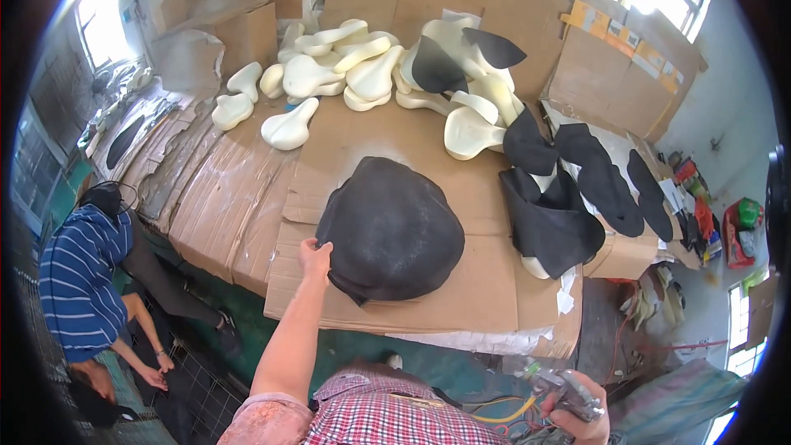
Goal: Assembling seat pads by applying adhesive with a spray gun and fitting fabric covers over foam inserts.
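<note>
A wide black saddle-shaped piece (pixel 391 227) with a smooth dark cover lies on the cardboard-topped table in front of me. Whitish specks show on its upper face. My left hand (pixel 314 259) pinches the cover's left edge, its thumb towards the piece. Away from the table, at the lower right, my right hand (pixel 589 416) is wrapped round a metallic tool (pixel 562 387) that looks like a spray gun. What lies under the black cover is hidden.
Cream foam saddle pads (pixel 309 76) are heaped at the back of the table. Black covers (pixel 552 218) lie at the right, some over pads. A yellow hose (pixel 507 414) hangs below my right hand. Another person (pixel 86 272) in a striped shirt bends at the left.
</note>
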`<state>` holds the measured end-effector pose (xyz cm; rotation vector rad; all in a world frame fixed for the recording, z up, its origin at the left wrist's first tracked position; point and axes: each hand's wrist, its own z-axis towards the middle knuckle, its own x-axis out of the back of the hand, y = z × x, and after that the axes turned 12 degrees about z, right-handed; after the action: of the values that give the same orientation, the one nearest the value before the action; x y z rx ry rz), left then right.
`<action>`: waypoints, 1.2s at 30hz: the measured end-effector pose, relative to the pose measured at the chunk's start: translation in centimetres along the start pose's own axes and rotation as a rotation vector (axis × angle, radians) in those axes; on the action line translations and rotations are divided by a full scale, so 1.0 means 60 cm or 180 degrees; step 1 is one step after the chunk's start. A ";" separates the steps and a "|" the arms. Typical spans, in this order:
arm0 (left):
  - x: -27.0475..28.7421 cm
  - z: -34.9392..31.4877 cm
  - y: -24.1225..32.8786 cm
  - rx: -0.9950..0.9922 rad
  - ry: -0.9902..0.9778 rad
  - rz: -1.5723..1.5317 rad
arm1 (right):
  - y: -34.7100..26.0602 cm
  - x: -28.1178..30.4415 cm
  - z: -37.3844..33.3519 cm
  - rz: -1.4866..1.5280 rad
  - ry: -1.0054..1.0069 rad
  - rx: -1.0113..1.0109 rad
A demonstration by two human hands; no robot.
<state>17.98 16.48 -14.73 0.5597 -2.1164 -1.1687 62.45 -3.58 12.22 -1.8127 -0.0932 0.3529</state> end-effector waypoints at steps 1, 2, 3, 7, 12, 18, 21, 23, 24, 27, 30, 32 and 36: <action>0.004 -0.005 0.001 0.0126 0.0085 -0.0074 | 0.024 -0.007 0.013 -0.0041 0.0143 0.0346; 0.008 -0.009 0.002 0.0250 0.0166 -0.0150 | 0.029 -0.007 0.021 -0.0034 0.0126 0.0347; 0.011 -0.011 -0.001 0.0247 0.0181 -0.0152 | 0.029 -0.011 0.034 0.0013 0.0226 0.0455; 0.016 -0.026 0.004 0.0081 -0.0848 -0.1039 | 0.023 -0.033 0.072 0.0256 0.0552 0.0780; 0.034 -0.060 0.098 -0.0529 -0.1649 -0.2816 | 0.027 -0.032 0.073 0.0078 0.0355 0.0919; 0.205 -0.088 0.195 -0.1222 -0.1233 -0.3581 | 0.017 -0.043 0.059 -0.0121 0.0415 0.0664; 0.297 -0.072 0.191 -0.1535 -0.0839 -0.3744 | 0.013 -0.037 0.043 -0.0258 -0.0015 0.0245; 0.352 -0.053 0.169 -0.1746 -0.0651 -0.3742 | 0.013 -0.047 0.036 -0.0210 0.0034 0.0373; 0.383 -0.035 0.153 -0.1761 -0.0428 -0.3752 | 0.015 -0.056 0.035 -0.0159 0.0067 0.0514; 0.464 -0.006 0.116 -0.1598 -0.0197 -0.3907 | 0.004 -0.065 0.028 -0.0114 0.0641 0.0813; 0.521 0.008 0.088 -0.1660 -0.0027 -0.3833 | -0.004 -0.047 0.010 -0.0336 0.0924 0.0766; 0.543 0.019 0.076 -0.1574 0.0202 -0.3934 | -0.003 -0.043 -0.007 -0.0426 0.0829 0.0599; 0.570 0.035 0.052 -0.1496 0.0123 -0.3977 | -0.004 -0.061 -0.004 -0.0213 -0.0337 0.0250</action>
<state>-7.60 -2.36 -1.49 1.7353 -1.2339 -2.1513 59.07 -4.62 13.17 -1.7088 -0.2106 0.3996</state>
